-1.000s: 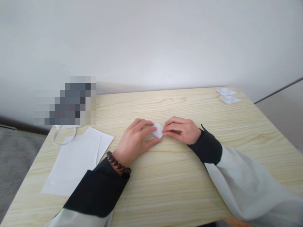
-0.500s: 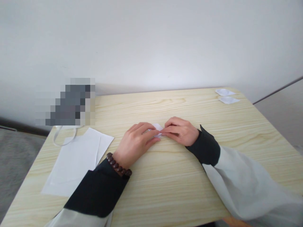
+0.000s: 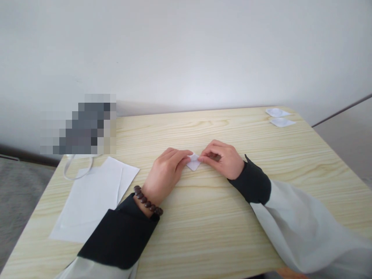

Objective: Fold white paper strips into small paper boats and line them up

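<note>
A small folded piece of white paper (image 3: 193,164) is held between my two hands, just above or on the wooden table (image 3: 209,224); I cannot tell which. My left hand (image 3: 168,168), with a dark bead bracelet (image 3: 147,202) at its wrist, pinches the paper's left side between thumb and fingers. On the opposite side, the thumb and index finger of my right hand (image 3: 222,159) grip the right corner. The lower part of the paper comes to a point facing me.
Larger white paper sheets (image 3: 91,197) lie overlapping at the left, partly under my left sleeve. A pale loop (image 3: 78,174) rests over their far end, beside a blurred dark object (image 3: 83,128). Two folded white paper pieces (image 3: 281,122) lie at the far right corner, near the wall.
The fingers of both hands have shifted off the paper's front, so more of it shows. My hands have drawn slightly apart, still gripping the paper at its sides.
</note>
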`<state>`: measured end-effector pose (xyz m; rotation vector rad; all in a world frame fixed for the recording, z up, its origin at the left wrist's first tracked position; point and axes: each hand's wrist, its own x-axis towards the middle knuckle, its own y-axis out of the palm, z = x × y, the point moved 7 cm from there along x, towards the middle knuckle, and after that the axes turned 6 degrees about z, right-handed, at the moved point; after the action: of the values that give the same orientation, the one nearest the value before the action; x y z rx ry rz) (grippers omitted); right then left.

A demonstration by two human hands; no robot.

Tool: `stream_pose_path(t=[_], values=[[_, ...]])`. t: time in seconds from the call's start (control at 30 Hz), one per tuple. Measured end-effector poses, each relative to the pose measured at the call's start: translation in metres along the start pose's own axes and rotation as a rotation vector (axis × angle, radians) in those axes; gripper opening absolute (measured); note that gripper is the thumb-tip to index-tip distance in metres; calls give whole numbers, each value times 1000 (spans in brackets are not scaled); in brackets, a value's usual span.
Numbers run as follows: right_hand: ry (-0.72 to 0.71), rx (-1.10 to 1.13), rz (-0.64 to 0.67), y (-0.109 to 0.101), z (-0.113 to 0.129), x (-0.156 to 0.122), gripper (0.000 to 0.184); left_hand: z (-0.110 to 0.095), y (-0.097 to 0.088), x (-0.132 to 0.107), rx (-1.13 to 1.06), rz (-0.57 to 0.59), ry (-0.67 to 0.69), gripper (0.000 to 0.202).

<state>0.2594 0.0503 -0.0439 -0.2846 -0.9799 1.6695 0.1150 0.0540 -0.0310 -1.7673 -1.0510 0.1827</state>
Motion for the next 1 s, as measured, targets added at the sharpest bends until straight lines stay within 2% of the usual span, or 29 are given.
stream_pose_path(t=[0.17, 0.37, 0.7, 0.83, 1.0], values=[[59, -55, 54, 6, 0, 3, 19, 4, 0, -1, 5, 14, -85, 10], [120, -157, 46, 11, 2, 7, 20, 7, 1, -1, -45, 18, -136, 10], [119, -136, 51, 11, 2, 6, 22, 8, -3, -1, -38, -24, -126, 7], [107, -135, 42, 10, 2, 5, 21, 8, -3, -1, 19, -22, -79, 11], [112, -167, 32, 12, 3, 5, 21, 11, -2, 1, 32, 1, -93, 16]])
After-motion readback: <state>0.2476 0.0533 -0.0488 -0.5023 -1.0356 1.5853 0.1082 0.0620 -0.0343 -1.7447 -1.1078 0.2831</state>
